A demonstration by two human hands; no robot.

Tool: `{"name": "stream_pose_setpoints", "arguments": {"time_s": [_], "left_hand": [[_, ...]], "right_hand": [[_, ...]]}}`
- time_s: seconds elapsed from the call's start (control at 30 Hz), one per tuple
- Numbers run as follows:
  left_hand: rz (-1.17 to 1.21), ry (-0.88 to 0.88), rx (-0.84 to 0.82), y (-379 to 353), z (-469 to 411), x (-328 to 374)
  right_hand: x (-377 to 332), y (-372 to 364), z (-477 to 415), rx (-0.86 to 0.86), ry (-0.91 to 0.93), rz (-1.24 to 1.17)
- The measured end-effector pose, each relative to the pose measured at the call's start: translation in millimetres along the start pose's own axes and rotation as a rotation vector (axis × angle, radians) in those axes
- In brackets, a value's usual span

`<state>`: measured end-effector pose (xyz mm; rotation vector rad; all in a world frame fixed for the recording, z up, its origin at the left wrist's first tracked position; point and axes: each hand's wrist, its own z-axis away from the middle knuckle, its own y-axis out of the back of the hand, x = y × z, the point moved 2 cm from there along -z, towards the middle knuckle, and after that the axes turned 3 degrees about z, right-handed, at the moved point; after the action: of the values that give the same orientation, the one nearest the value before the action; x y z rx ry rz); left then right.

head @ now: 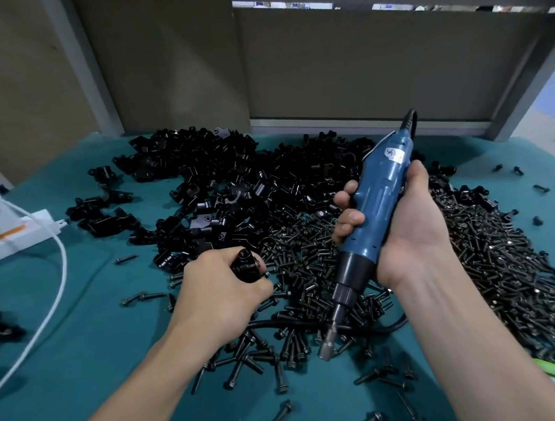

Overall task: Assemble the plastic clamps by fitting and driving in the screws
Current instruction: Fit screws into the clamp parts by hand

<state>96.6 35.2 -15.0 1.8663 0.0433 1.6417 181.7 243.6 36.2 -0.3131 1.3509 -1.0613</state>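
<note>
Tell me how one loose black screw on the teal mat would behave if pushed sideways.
A loose screw would probably roll in a curve, since its head is wider than its shank. It looks metallic, so likely stiff and dense. The teal mat may slow it.

L hand curled tight, R hand — gripping

Head-worn wide view, close, down onto table

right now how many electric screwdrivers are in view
1: the blue electric screwdriver, held in the right hand over the screw pile, bit pointing down. None other shows, though the pile could hide one.
</note>
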Motion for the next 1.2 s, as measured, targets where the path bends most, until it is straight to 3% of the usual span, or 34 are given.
{"name": "stream_pose_setpoints", "arguments": {"time_s": [0.17, 0.3, 0.53, 0.77, 1.2], "left_hand": [[-0.006, -0.005, 0.003, -0.7, -0.1, -0.3], [0.001, -0.017, -0.02, -2.2, 0.7, -0.3], [-0.097, -0.039, -0.033, -2.8, 3.1, 2.7], [-0.049, -0.041, -0.063, -3.8, 8.0, 6.6], [0.011, -0.018, -0.085, -3.5, 9.1, 8.6]], "right_hand": [[-0.4, 1.2, 0.6, -0.033, 0.001, 0.021], [-0.2, -3.7, 2.3, -0.048, 0.043, -0.144], [-8.3, -5.2, 0.2, 0.166, 0.228, -0.225], [-4.8, -3.3, -1.6, 0.213, 0.329, -0.265], [-0.7, -5.3, -0.9, 0.224, 0.301, -0.266]]}}
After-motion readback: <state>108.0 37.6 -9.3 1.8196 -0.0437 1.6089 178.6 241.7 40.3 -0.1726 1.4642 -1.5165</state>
